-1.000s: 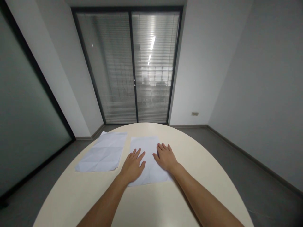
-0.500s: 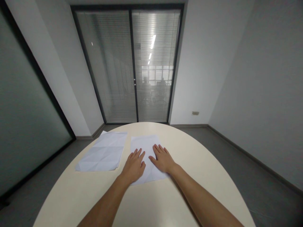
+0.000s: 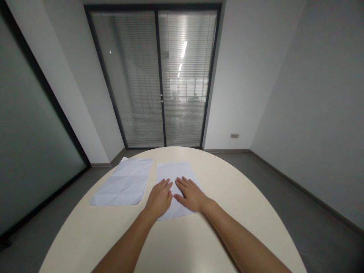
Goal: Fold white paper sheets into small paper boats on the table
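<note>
A white sheet of paper (image 3: 174,170) lies flat on the round cream table (image 3: 176,250), in front of me. My left hand (image 3: 159,198) rests palm down over its left edge, fingers stretched forward. On the sheet's right half lies my right hand (image 3: 190,193), flat, with the thumb apart and pointing left. A narrow strip of paper shows between the two hands. Neither hand grips anything. Parts of the sheet under the palms are hidden.
Left of the sheet, a stack of creased white papers (image 3: 125,184) lies near the table's curved edge. Beyond the table stand glass doors with blinds (image 3: 142,94). White walls (image 3: 284,87) and a frosted panel (image 3: 31,140) flank the table, and grey floor surrounds it.
My right hand has slid left over the sheet, closer to my left hand. The left hand has barely shifted, its fingers a little closer together. The stack has stayed put.
</note>
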### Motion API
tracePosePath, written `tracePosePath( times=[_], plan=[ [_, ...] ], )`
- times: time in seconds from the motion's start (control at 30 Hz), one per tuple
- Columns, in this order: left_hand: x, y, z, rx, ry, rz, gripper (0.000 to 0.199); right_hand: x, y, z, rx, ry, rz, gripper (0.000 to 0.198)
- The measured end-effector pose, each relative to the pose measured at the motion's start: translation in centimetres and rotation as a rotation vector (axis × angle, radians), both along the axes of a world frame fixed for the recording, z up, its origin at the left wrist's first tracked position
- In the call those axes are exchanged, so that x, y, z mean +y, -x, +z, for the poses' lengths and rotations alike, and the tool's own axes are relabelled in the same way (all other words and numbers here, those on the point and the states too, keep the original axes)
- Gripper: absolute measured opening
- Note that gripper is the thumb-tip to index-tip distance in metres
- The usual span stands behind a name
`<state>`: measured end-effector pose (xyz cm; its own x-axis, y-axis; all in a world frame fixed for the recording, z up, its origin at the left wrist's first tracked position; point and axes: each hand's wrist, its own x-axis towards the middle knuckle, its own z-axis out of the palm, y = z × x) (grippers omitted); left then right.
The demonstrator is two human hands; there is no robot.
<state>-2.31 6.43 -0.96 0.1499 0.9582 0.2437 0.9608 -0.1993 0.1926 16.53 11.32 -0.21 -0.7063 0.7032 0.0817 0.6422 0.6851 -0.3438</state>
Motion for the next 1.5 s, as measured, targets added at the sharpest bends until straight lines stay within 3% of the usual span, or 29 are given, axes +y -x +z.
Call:
tracePosePath(
  times=[0.23, 0.77, 1.13, 1.5],
  plan=[
    [0.4, 0.1, -0.6, -0.024, -0.036, -0.017, 0.047, 0.1, -0.1, 0.0, 0.002, 0.006, -0.009, 0.076],
    [-0.3, 0.4, -0.1, -0.01, 0.057, -0.055, 0.052, -0.2, 0.0, 0.4, -0.009, 0.022, -0.051, 0.079],
    [-0.8, 1.0, -0.7, -0.05, 0.027, -0.123, 0.048, 0.2, 0.7, -0.7, -0.024, 0.007, -0.141, 0.074],
    [-0.6, 1.1, -1.0, -0.035, 0.03, -0.116, 0.049, 1.0, -0.5, -0.8, -0.015, 0.014, -0.02, 0.076]
  ],
)
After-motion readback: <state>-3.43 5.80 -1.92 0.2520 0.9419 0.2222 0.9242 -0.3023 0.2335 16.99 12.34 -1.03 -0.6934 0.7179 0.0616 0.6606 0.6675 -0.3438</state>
